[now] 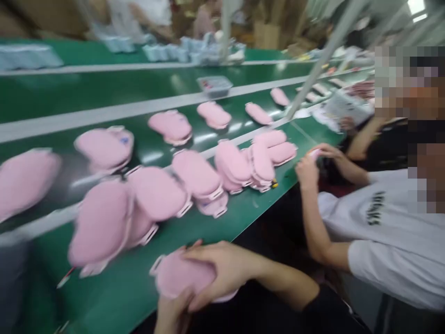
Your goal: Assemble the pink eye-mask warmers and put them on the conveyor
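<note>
At the front edge of the green bench I hold a pink padded piece (184,274), rounded, with a white strap loop at its left end. My right hand (225,269) lies across its top with the fingers wrapped over it. Below, my left hand (175,308) grips its near edge, the thumb pressed on the pink face; most of those fingers are hidden. Beyond my hands, several like pink pieces (158,192) lie in overlapping stacks along the bench. The nearest stack has a large pink piece (100,220) on top.
More pink pieces (170,125) lie spaced along a green belt (146,155) behind the bench. A clear plastic box (214,86) stands farther back, and light blue items (174,52) line the far side. To the right, a co-worker in a white shirt (378,232) handles a small pink item (314,154).
</note>
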Available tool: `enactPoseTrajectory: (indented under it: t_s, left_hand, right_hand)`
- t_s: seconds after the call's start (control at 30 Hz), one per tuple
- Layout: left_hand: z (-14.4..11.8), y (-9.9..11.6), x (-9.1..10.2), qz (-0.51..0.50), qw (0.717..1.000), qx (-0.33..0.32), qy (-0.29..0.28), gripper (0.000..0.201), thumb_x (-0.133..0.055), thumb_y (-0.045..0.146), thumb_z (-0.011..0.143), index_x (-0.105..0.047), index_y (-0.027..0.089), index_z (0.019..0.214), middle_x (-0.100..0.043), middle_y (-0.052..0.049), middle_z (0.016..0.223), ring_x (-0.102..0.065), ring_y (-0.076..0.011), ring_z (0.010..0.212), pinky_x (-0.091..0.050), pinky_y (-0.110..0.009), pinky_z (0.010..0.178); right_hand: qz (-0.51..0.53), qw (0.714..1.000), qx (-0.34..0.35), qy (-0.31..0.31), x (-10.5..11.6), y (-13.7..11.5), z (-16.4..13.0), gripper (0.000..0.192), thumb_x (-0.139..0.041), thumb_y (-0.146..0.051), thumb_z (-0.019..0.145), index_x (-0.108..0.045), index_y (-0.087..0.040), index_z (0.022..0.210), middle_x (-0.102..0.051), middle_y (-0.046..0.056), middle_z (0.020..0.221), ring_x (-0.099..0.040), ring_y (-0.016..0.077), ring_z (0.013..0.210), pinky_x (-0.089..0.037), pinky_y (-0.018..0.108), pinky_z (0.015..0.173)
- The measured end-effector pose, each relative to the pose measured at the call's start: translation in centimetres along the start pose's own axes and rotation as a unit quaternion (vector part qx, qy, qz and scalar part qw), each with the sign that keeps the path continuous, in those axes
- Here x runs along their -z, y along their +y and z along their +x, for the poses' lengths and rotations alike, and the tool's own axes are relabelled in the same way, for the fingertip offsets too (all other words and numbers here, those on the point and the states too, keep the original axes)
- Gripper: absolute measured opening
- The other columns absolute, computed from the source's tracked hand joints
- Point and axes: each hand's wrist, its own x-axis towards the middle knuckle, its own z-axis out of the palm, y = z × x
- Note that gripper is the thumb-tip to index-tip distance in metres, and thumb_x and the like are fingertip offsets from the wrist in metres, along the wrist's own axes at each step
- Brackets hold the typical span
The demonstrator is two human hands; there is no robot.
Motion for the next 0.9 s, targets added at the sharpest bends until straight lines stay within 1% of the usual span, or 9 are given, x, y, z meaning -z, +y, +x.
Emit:
enactPoseTrajectory:
  t_s: [0.1,0.2,0.3,0.4,0.5,0.63,0.73,0.8,0.9]
  left_hand:
    - [-2.3,-1.9,0.6,-0.084,0.99,0.067,0.091,0.082,-0.074,0.081,0.089,-0.067,0.021,0.145,-0.079,-0.018,0.134,-0.076,-0.0412,0.128,-0.066,-0.057,0.107]
    - [-2.6,-2.6,0.9,-0.195,0.966,0.117,0.12,0.095,-0.08,0.085,0.077,-0.069,0.02,0.145,-0.083,-0.019,0.128,-0.08,-0.0456,0.119,-0.068,-0.059,0.102]
    - [-1.6,-1.8,1.4,-0.212,0.956,0.127,0.158,0.094,-0.086,0.079,0.074,-0.069,0.02,0.146,-0.085,-0.016,0.123,-0.081,-0.0455,0.118,-0.07,-0.057,0.1]
    - [-0.4,-0.5,2.0,-0.199,0.952,0.118,0.201,0.094,-0.089,0.08,0.071,-0.072,0.02,0.142,-0.086,-0.015,0.117,-0.079,-0.0456,0.121,-0.07,-0.056,0.101]
    - [0.1,0.2,2.7,-0.185,0.956,0.125,0.191,0.093,-0.086,0.085,0.071,-0.076,0.02,0.136,-0.085,-0.016,0.118,-0.079,-0.0462,0.122,-0.069,-0.057,0.102]
    - [-0.3,0.4,3.0,-0.187,0.948,0.148,0.209,0.093,-0.089,0.086,0.068,-0.077,0.021,0.132,-0.084,-0.016,0.122,-0.075,-0.0476,0.129,-0.067,-0.057,0.107]
    - [-0.8,0.8,2.5,-0.205,0.931,0.173,0.246,0.096,-0.092,0.084,0.066,-0.075,0.02,0.136,-0.082,-0.015,0.129,-0.073,-0.0471,0.134,-0.065,-0.055,0.112]
    - [-0.8,1.4,2.1,-0.212,0.922,0.183,0.267,0.102,-0.092,0.084,0.065,-0.072,0.019,0.141,-0.081,-0.015,0.132,-0.071,-0.0469,0.136,-0.062,-0.055,0.117]
    - [-0.4,2.4,1.5,-0.223,0.913,0.17,0.296,0.108,-0.095,0.08,0.063,-0.068,0.017,0.146,-0.081,-0.015,0.135,-0.07,-0.0471,0.138,-0.057,-0.056,0.123]
  right_hand:
    - [0.286,0.95,-0.051,-0.117,0.4,1.8,-0.1,0.086,-0.085,-0.058,0.091,-0.055,-0.031,0.167,-0.072,0.005,0.155,-0.075,0.0302,0.136,-0.062,0.04,0.113]
    - [0.383,0.908,-0.034,-0.168,2.5,3.5,1.9,0.066,-0.069,-0.047,0.105,-0.056,-0.023,0.165,-0.082,0.004,0.132,-0.08,0.0226,0.116,-0.063,0.032,0.101]
    - [0.271,0.954,-0.04,-0.121,3.6,4.4,3.6,0.05,-0.063,-0.038,0.109,-0.064,-0.024,0.157,-0.085,0.001,0.116,-0.08,0.0178,0.093,-0.063,0.029,0.088]
    - [0.104,0.993,-0.046,-0.037,2.6,5.2,4.3,0.046,-0.057,-0.025,0.11,-0.064,-0.024,0.155,-0.083,0.006,0.129,-0.081,0.0218,0.106,-0.066,0.036,0.096]
    - [0.009,1.0,0.008,-0.009,1.0,5.7,4.0,0.041,-0.056,-0.022,0.111,-0.068,-0.024,0.15,-0.076,0.009,0.144,-0.079,0.0239,0.122,-0.068,0.039,0.104]
    - [-0.023,0.996,0.046,0.068,0.6,6.0,2.5,0.029,-0.058,-0.024,0.113,-0.077,-0.022,0.135,-0.068,0.012,0.158,-0.075,0.025,0.134,-0.069,0.036,0.105]
    - [-0.037,0.987,0.066,0.142,1.5,6.5,0.7,0.034,-0.062,-0.016,0.108,-0.074,-0.025,0.138,-0.078,0.01,0.142,-0.079,0.0251,0.123,-0.07,0.039,0.099]
    - [-0.026,0.987,0.093,0.132,2.1,6.8,-0.8,0.034,-0.066,-0.013,0.104,-0.074,-0.025,0.135,-0.084,0.006,0.115,-0.079,0.0227,0.099,-0.068,0.039,0.086]
    - [0.003,0.988,0.156,0.021,2.2,7.0,-3.0,0.022,-0.068,-0.013,0.102,-0.076,-0.022,0.12,-0.081,0.003,0.096,-0.068,0.0193,0.081,-0.055,0.038,0.069]
